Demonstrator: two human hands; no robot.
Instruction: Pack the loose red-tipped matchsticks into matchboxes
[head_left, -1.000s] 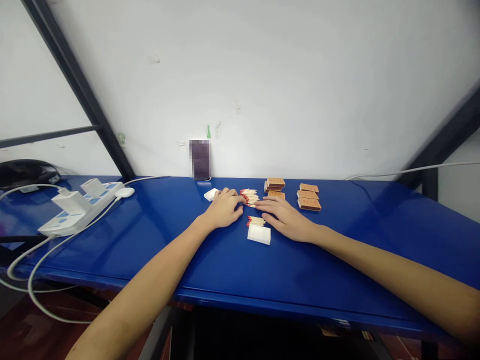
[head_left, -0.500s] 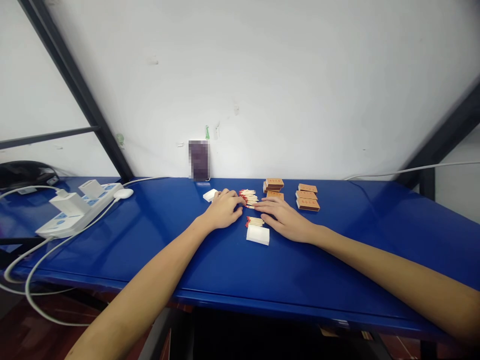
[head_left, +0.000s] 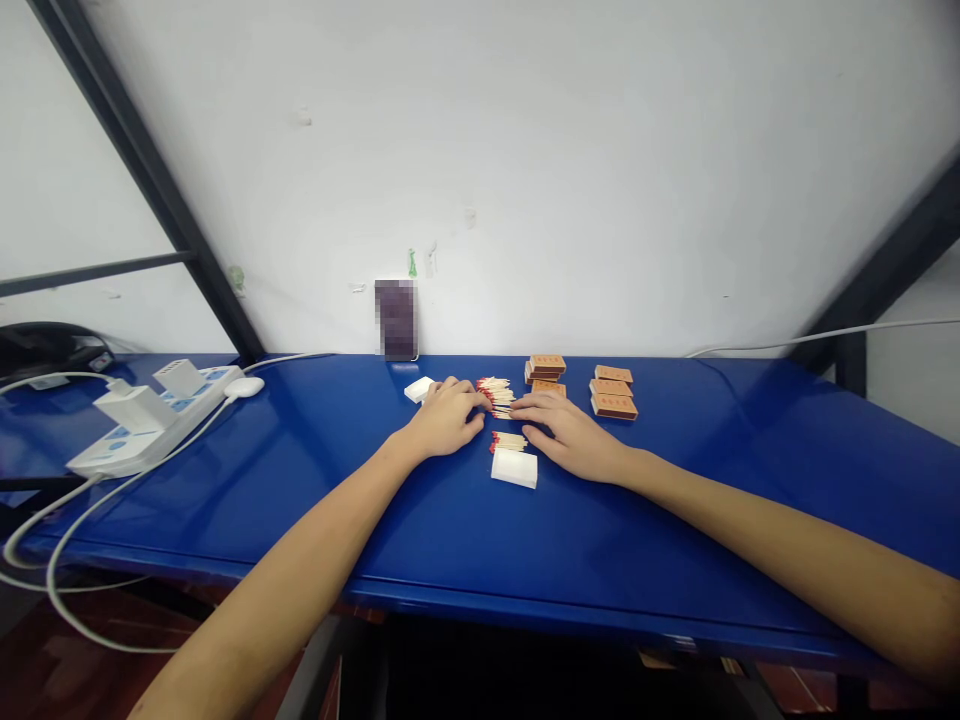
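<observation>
On the blue table lies a pile of red-headed matches (head_left: 495, 392), between my two hands. My left hand (head_left: 448, 418) rests at the red-head side, its fingertips touching the nearest matches and its thumb apart from the fingers. From the other side my right hand (head_left: 568, 436) reaches in, fingers stretched out, with the fingertips at the plain match ends. Closer to me is a smaller row of matches (head_left: 510, 442). Right in front of that row sits a white matchbox tray (head_left: 514, 469). Another white tray (head_left: 418, 389) is partly hidden behind my left hand.
Orange matchboxes (head_left: 546, 365) are stacked behind my right hand, and more matchboxes (head_left: 614, 406) stand farther right. A blurred phone-like object (head_left: 397, 320) leans on the wall. At left is a power strip (head_left: 161, 425) with plugs and white cables.
Both hands stay almost where they were. A few matches at the near side of the pile have shifted slightly between my fingertips. The whole view has moved a little.
</observation>
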